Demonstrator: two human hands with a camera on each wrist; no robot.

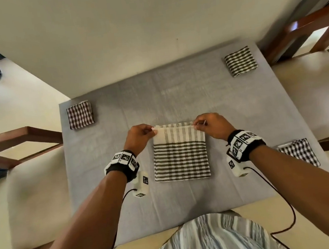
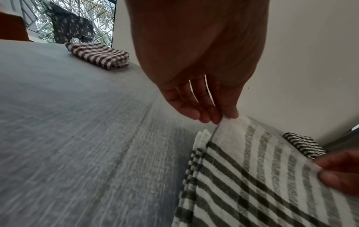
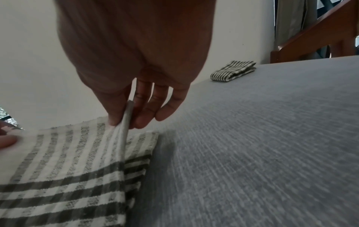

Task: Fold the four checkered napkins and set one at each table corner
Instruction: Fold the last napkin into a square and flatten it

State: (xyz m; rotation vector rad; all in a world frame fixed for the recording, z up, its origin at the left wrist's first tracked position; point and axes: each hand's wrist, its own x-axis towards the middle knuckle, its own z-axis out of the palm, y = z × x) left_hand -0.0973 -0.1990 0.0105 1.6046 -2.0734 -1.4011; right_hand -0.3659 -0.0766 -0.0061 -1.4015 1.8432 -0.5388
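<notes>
Left grip [image 1: 140, 137]: pinching napkin [image 1: 180, 159] corner.
Right grip [image 1: 209, 125]: pinching opposite corner.
Risk: uneven pull skews the fold over the layer beneath.

My arms bare. Black wristband [image 1: 121, 168] on left, ringed with white blocks bearing black square markers; same on right [image 1: 245, 142]. White camera box [image 1: 141, 185] under each wrist, black cable trailing. Striped blue-white garment [image 1: 212, 241].

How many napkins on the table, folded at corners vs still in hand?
Folded at corners: 3 (far left, far right, near right)
Held by left hand and right hand: 1
Total: 4
</notes>
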